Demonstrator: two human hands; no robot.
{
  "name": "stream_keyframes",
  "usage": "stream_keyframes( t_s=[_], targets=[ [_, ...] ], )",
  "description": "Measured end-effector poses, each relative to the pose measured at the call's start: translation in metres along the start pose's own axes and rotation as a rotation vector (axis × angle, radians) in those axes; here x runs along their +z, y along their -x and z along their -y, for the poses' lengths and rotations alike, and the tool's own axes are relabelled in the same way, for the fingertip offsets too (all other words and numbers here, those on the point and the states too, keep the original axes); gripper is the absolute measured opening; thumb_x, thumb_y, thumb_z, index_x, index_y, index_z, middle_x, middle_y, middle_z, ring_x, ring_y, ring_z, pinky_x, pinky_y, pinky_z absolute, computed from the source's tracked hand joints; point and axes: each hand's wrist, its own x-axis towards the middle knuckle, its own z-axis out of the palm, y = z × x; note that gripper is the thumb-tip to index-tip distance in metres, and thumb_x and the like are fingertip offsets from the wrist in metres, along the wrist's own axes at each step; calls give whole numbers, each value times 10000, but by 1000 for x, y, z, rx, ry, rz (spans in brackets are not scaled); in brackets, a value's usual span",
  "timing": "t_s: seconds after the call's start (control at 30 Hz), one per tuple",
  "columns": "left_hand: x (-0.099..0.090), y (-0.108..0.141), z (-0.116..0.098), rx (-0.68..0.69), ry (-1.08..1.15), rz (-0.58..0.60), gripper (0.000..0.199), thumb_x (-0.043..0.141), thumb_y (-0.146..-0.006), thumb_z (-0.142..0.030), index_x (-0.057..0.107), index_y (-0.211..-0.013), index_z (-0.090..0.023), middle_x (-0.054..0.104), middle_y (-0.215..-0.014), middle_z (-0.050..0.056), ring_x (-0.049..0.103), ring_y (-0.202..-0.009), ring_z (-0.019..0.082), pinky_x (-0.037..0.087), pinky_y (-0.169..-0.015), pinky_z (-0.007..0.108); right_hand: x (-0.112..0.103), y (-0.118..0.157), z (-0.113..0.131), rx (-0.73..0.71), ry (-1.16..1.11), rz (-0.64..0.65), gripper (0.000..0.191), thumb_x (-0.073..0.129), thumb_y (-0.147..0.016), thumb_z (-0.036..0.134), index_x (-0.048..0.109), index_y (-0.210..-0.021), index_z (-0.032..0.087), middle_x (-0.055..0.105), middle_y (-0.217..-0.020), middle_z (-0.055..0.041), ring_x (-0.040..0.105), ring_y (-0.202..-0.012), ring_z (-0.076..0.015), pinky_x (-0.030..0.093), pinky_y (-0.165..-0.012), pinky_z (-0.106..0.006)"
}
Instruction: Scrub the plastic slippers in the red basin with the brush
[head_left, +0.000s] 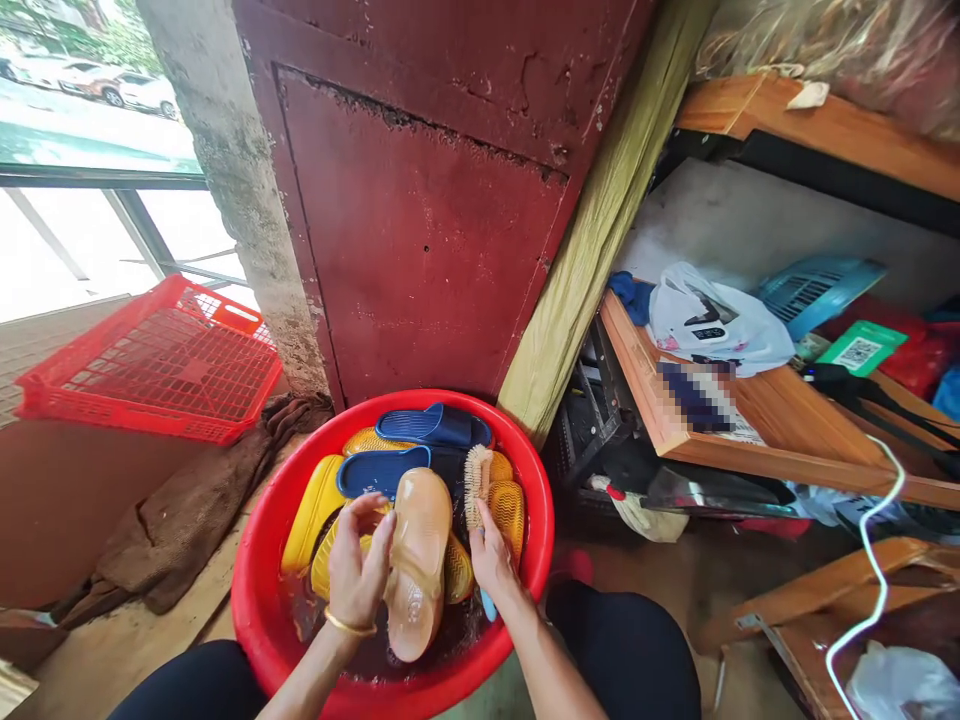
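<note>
A beige slipper point(420, 530) sits sole down, wet, over the other footwear in a red basin point(259, 520) of murky water. Just left of it is my left hand point(360, 560), its fingers bent and apart from the thumb, with nothing in them; a gold bangle circles the wrist. My right hand point(491, 555) grips a scrubbing brush point(478, 480) with pale bristles, held upright to the right of the slipper. A blue end shows below that hand. Blue slippers point(435, 427) and several yellow slippers point(311, 510) fill the basin around and behind.
Behind the basin stands a worn red door point(427, 240), beside a yellowish cloth-like strip point(600, 240). At left, a red plastic crate point(165, 370) tilts above brown cloth point(180, 520). Wooden shelving point(795, 440) with a plastic bag point(712, 320) is at right; a white cable point(862, 550) hangs down.
</note>
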Motion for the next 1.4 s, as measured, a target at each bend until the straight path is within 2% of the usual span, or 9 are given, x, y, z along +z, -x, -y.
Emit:
stream_keyframes(
  t_s=[0.07, 0.13, 0.37, 0.67, 0.77, 0.9, 1.1, 1.23, 1.4],
  targets=[
    [-1, 14, -12, 127, -91, 279, 286, 583, -869, -499, 634, -957, -232, 694, -881, 53, 662, -800, 207, 536, -774, 344, -1, -3, 0, -22, -42, -38, 540, 326, -996, 242, 410, -1525, 177, 514, -1502, -101, 506, -1366, -225, 429, -1120, -436],
    [6, 23, -14, 143, -202, 416, 296, 604, -844, -532, 626, -878, -238, 680, -788, 39, 649, -724, 211, 517, -702, 342, -2, -3, 0, -45, -41, -28, 521, 336, -1005, 267, 433, -1511, 189, 515, -1504, -87, 490, -1380, -215, 412, -1135, -418],
    [3, 6, 21, -325, -317, 151, 510, 513, -753, -763, 408, -703, -266, 522, -585, -36, 573, -557, 211, 443, -590, 339, 0, 1, -3, -75, -2, -2, 482, 366, -1024, 301, 490, -1476, 190, 580, -1445, -93, 565, -1309, -207, 442, -1099, -341],
    [-9, 14, 33, -260, -530, 270, 427, 494, -791, -657, 416, -653, -261, 520, -608, -22, 548, -614, 205, 392, -606, 323, 8, 2, -11, -76, 144, 59, 558, 454, -977, 258, 417, -1529, 190, 571, -1447, -128, 544, -1330, -243, 435, -1104, -369],
    [-2, 22, 29, -122, -480, 189, 390, 499, -803, -628, 502, -751, -241, 602, -734, 18, 582, -702, 223, 448, -663, 341, 8, 1, -13, -117, 84, 32, 560, 403, -1000, 303, 385, -1542, 161, 519, -1492, -143, 490, -1377, -238, 406, -1132, -384],
    [3, 23, 23, 36, -389, 341, 422, 544, -790, -626, 596, -902, -223, 669, -899, 69, 627, -839, 255, 493, -797, 379, 5, -4, -10, -172, 30, -47, 553, 349, -1021, 367, 420, -1518, 134, 514, -1489, -170, 505, -1366, -255, 434, -1111, -414],
    [7, 8, 27, -31, -307, 467, 387, 608, -746, -587, 656, -821, -210, 673, -869, 61, 627, -864, 259, 495, -806, 370, -5, 23, 10, -369, 116, -69, 525, 314, -1028, 344, 470, -1497, 165, 605, -1403, -151, 591, -1279, -252, 514, -1023, -365],
    [9, 7, 26, -56, -120, 484, 341, 640, -739, -528, 683, -785, -193, 693, -837, 57, 623, -865, 253, 506, -805, 355, -8, 56, 29, -454, 394, 85, 509, 323, -1020, 280, 479, -1504, 260, 751, -1050, -115, 740, -885, -237, 582, -757, -293],
    [9, 15, 21, -78, -142, 493, 342, 645, -719, -540, 653, -695, -199, 661, -774, 43, 597, -798, 234, 505, -781, 351, -19, 13, 67, -260, 586, 123, 507, 390, -1000, 257, 485, -1498, 279, 755, -1049, -130, 729, -933, -251, 544, -815, -317]
  ],
)
